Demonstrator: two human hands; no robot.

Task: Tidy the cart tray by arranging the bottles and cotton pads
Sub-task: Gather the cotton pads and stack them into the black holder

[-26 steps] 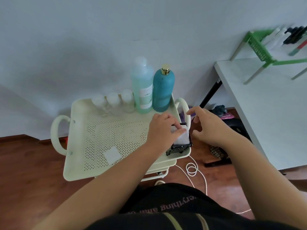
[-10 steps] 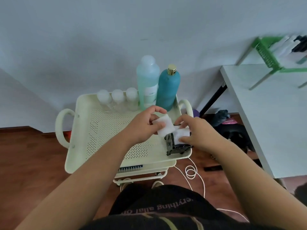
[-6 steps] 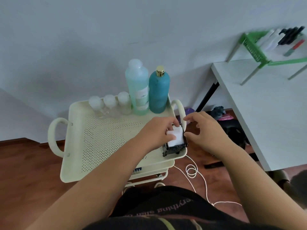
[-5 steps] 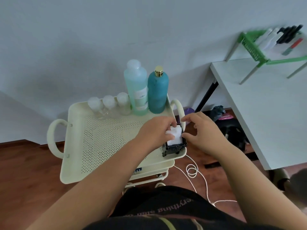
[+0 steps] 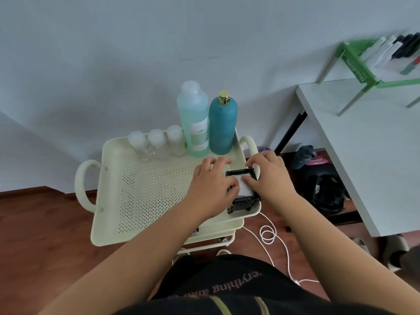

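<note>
A cream perforated cart tray holds a row along its back edge: three small clear bottles, a tall pale-green bottle and a teal bottle with a gold cap. In the tray's near right corner stands a small black holder with white cotton pads in it. My left hand rests on the holder's left side, fingers on the pads. On the right side my right hand presses the pads down with its thumb.
A white table stands to the right, carrying a green rack with bottles. Dark bags lie under the table. A white cable coils on the wooden floor beside the cart. The wall is right behind the cart.
The loose pad that lay on the tray has gone; my left hand carried a pad over to the holder. Both hands have closed in on the holder and now press the pads into it.
</note>
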